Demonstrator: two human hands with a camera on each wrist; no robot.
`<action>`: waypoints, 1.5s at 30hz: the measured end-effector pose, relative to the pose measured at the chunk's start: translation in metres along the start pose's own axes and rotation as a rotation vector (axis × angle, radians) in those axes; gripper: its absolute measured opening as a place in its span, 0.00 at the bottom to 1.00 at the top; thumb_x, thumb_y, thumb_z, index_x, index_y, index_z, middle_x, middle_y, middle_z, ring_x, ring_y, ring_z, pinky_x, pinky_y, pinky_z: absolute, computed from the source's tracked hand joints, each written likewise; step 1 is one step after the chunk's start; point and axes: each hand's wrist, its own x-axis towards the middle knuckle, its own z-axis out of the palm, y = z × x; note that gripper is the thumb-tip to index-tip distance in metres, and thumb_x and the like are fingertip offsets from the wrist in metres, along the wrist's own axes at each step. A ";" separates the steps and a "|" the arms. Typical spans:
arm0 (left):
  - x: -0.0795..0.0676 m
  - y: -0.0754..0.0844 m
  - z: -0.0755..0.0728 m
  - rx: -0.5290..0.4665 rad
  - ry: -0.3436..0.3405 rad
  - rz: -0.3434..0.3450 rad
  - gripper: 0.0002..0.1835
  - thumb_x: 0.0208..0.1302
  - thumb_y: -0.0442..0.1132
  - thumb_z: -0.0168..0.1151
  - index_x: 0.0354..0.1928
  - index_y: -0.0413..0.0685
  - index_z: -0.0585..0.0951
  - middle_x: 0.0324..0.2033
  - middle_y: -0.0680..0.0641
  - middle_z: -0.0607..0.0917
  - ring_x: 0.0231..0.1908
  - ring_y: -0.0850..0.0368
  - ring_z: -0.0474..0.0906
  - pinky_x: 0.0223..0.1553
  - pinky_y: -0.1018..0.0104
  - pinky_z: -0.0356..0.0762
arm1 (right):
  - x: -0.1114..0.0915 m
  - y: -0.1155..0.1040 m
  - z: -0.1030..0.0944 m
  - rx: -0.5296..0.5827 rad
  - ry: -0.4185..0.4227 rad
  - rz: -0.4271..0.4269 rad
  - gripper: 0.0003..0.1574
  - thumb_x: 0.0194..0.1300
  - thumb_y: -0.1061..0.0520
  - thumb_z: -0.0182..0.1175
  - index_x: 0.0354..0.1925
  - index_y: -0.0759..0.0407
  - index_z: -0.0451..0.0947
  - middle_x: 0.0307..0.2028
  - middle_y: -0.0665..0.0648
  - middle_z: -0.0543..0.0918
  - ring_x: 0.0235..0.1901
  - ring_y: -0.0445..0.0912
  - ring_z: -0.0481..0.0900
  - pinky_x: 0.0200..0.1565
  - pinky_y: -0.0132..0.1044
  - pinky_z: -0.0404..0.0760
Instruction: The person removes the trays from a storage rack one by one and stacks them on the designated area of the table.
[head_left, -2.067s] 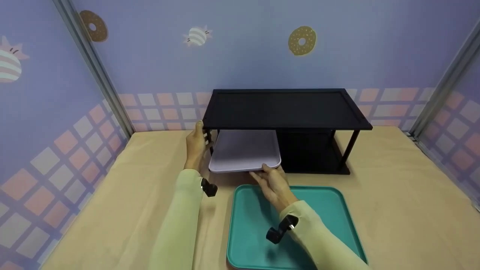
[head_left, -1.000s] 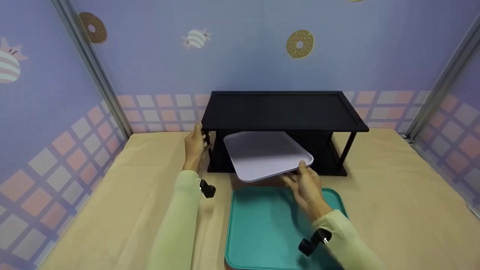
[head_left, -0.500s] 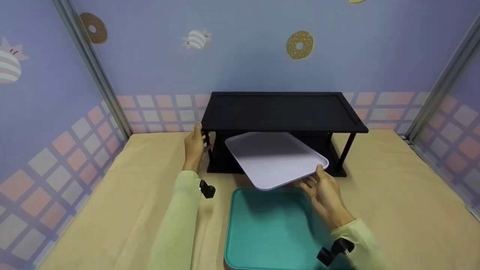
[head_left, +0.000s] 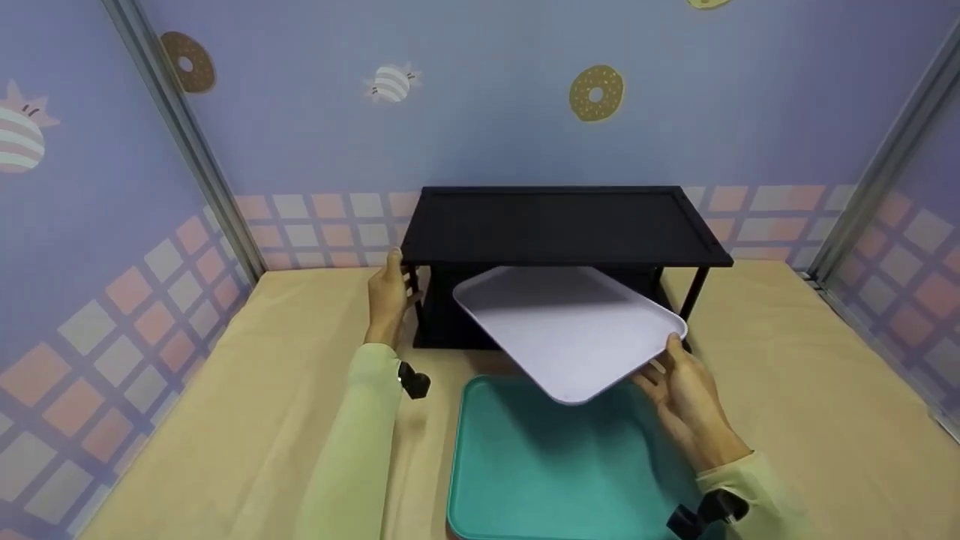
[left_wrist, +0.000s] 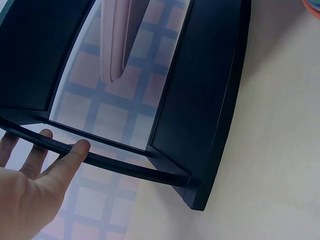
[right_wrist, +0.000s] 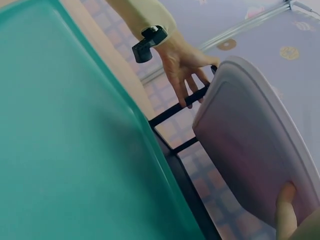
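A pale lavender tray [head_left: 570,330] hangs partly out of the black two-level rack [head_left: 562,225], turned askew. My right hand [head_left: 694,401] pinches its near right corner, thumb above and fingers below. The far end of the tray lies hidden beneath the rack's upper shelf. At the rack's left front corner, my left hand [head_left: 386,304] grips the frame, with the thumb on the top and the fingers at the post [left_wrist: 125,167]. A teal tray [head_left: 555,472] lies flat on the table in front, and the lavender tray's lowest corner overlaps it in the head view.
Beige cloth covers the table [head_left: 300,390]. A purple patterned wall [head_left: 495,112] stands right behind the rack, with side walls left and right. Metal poles [head_left: 187,150] mark the corners. Small black cameras [head_left: 415,380] sit on the wrists.
My right hand has drawn the lavender tray forward and to the right out of the rack's lower level, turning it on the way. My left hand has stayed at the rack's corner.
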 end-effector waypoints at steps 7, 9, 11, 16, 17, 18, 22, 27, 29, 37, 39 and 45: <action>0.000 -0.002 0.002 -0.017 0.020 0.006 0.32 0.79 0.59 0.45 0.64 0.39 0.79 0.62 0.37 0.77 0.61 0.42 0.76 0.60 0.50 0.79 | -0.009 -0.006 -0.017 -0.039 0.017 0.012 0.28 0.83 0.42 0.35 0.71 0.52 0.58 0.47 0.43 0.80 0.47 0.40 0.83 0.54 0.34 0.82; 0.000 -0.002 0.002 -0.019 0.024 0.002 0.32 0.78 0.60 0.46 0.64 0.38 0.78 0.62 0.37 0.77 0.60 0.42 0.77 0.59 0.51 0.79 | -0.012 -0.008 -0.022 -0.065 0.013 0.012 0.29 0.83 0.41 0.36 0.71 0.53 0.59 0.48 0.43 0.80 0.47 0.41 0.83 0.54 0.34 0.81; 0.001 -0.002 0.001 -0.012 0.025 -0.001 0.34 0.78 0.61 0.46 0.66 0.39 0.77 0.63 0.36 0.76 0.60 0.42 0.76 0.60 0.51 0.79 | -0.015 -0.010 -0.027 -0.082 0.006 0.012 0.29 0.83 0.40 0.36 0.71 0.54 0.61 0.48 0.43 0.80 0.47 0.41 0.82 0.54 0.34 0.81; 0.000 0.000 0.001 0.017 -0.007 0.003 0.37 0.78 0.63 0.44 0.74 0.42 0.69 0.69 0.37 0.73 0.67 0.41 0.72 0.64 0.50 0.77 | -0.020 -0.016 -0.041 -0.052 -0.025 0.021 0.25 0.82 0.40 0.39 0.61 0.50 0.73 0.46 0.47 0.80 0.43 0.41 0.82 0.48 0.34 0.83; 0.000 0.000 0.000 0.019 -0.015 0.003 0.37 0.78 0.63 0.44 0.74 0.42 0.68 0.70 0.37 0.72 0.68 0.40 0.71 0.65 0.49 0.76 | -0.021 -0.017 -0.044 -0.045 -0.032 0.023 0.24 0.82 0.40 0.39 0.58 0.49 0.75 0.45 0.47 0.80 0.42 0.40 0.82 0.46 0.34 0.83; 0.000 0.000 0.000 0.015 -0.018 0.006 0.37 0.78 0.62 0.44 0.74 0.42 0.68 0.70 0.36 0.72 0.68 0.39 0.70 0.65 0.48 0.75 | -0.022 -0.019 -0.046 -0.045 -0.035 0.026 0.24 0.81 0.40 0.40 0.56 0.48 0.76 0.45 0.47 0.80 0.42 0.40 0.81 0.45 0.34 0.83; 0.000 0.000 0.000 0.010 -0.026 0.010 0.35 0.79 0.61 0.44 0.74 0.42 0.68 0.70 0.35 0.72 0.69 0.38 0.70 0.65 0.47 0.75 | -0.025 -0.025 -0.056 -0.077 -0.049 0.037 0.24 0.81 0.38 0.39 0.54 0.46 0.76 0.46 0.44 0.79 0.43 0.38 0.80 0.47 0.33 0.82; 0.001 0.000 0.001 0.012 0.001 0.001 0.35 0.79 0.60 0.43 0.72 0.41 0.71 0.67 0.35 0.74 0.65 0.40 0.73 0.63 0.49 0.77 | -0.028 -0.029 -0.066 -0.105 -0.053 0.060 0.23 0.80 0.37 0.40 0.55 0.45 0.75 0.48 0.42 0.78 0.45 0.37 0.79 0.49 0.33 0.80; 0.001 -0.001 0.001 0.002 0.013 -0.006 0.35 0.79 0.61 0.44 0.70 0.40 0.73 0.66 0.36 0.75 0.62 0.41 0.75 0.62 0.49 0.78 | -0.029 -0.030 -0.070 -0.093 -0.047 0.069 0.23 0.80 0.37 0.41 0.54 0.45 0.76 0.47 0.43 0.79 0.45 0.37 0.78 0.49 0.32 0.80; 0.000 0.001 0.001 0.014 0.004 -0.003 0.37 0.78 0.62 0.45 0.75 0.41 0.68 0.69 0.38 0.73 0.67 0.40 0.72 0.62 0.51 0.78 | -0.030 -0.032 -0.084 -0.018 -0.069 0.096 0.19 0.80 0.40 0.44 0.50 0.44 0.79 0.48 0.40 0.78 0.47 0.33 0.75 0.52 0.27 0.76; 0.000 0.001 0.001 0.021 0.004 -0.003 0.37 0.78 0.62 0.45 0.75 0.42 0.67 0.70 0.38 0.72 0.67 0.40 0.72 0.62 0.51 0.78 | -0.030 -0.032 -0.087 -0.013 -0.080 0.095 0.19 0.80 0.40 0.45 0.50 0.44 0.80 0.48 0.40 0.78 0.48 0.32 0.75 0.53 0.26 0.76; 0.001 0.000 0.000 0.012 -0.005 -0.002 0.35 0.79 0.60 0.44 0.75 0.41 0.67 0.70 0.37 0.72 0.67 0.40 0.72 0.63 0.50 0.78 | -0.031 -0.032 -0.095 -0.021 -0.110 0.078 0.19 0.81 0.42 0.45 0.53 0.48 0.77 0.48 0.41 0.78 0.48 0.34 0.77 0.52 0.26 0.78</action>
